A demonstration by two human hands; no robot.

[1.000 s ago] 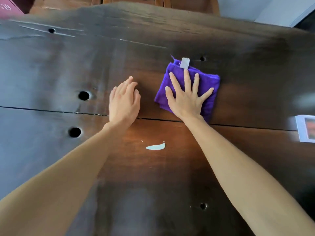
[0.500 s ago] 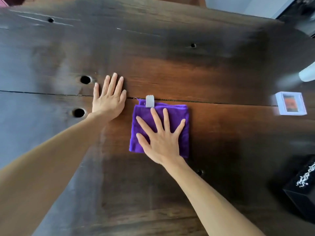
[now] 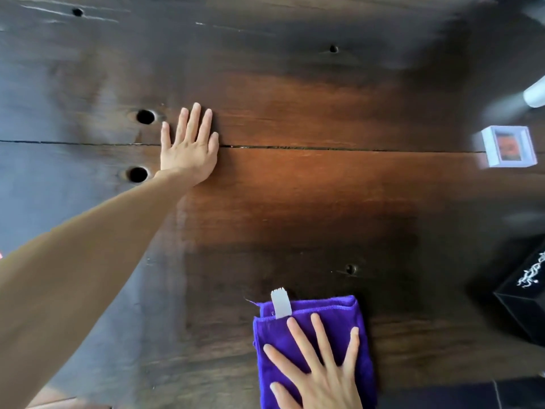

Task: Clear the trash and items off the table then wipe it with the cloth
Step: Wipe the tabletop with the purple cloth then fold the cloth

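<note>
A folded purple cloth (image 3: 333, 317) with a white tag lies near the front edge of the dark wooden table (image 3: 295, 187). My right hand (image 3: 318, 370) presses flat on the cloth, fingers spread. My left hand (image 3: 190, 149) rests flat on the bare wood further back, fingers together, just right of two round holes. It holds nothing.
At the right edge sit a small white box with an orange picture (image 3: 508, 146), a black box with white markings (image 3: 528, 293) and a white object (image 3: 535, 94) cut off by the frame. Round holes (image 3: 145, 116) pierce the wood on the left.
My right hand has dragged the purple cloth from the far middle of the table toward me, over the pale smear. My left hand has stayed planted by the holes.
</note>
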